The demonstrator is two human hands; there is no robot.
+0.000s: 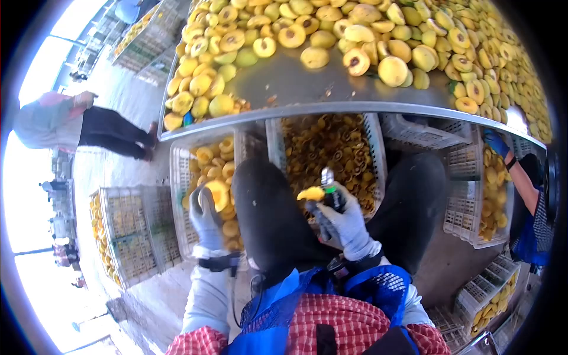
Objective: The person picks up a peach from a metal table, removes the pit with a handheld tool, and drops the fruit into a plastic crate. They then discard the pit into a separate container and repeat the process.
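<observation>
Two gloved hands work over my lap. My right hand (pixel 346 222) is closed around a dark-handled pitting tool (pixel 329 188) with a yellow scrap of peach (pixel 311 193) at its tip, held over the middle crate (pixel 374 148), probably so waste falls straight in. My left hand (pixel 206 216) cups a smooth, round peach half (pixel 218 194) above the left crate (pixel 177 177) of halves. Whole fruit lies heaped on the steel table (pixel 296 80) ahead; the crates are white plastic lattice.

I'm looking at a fruit-processing floor: halved peaches (pixel 355 35) piling on a steel table (pixel 296 83) above my hands, crates (pixel 177 177) beside them.
</observation>
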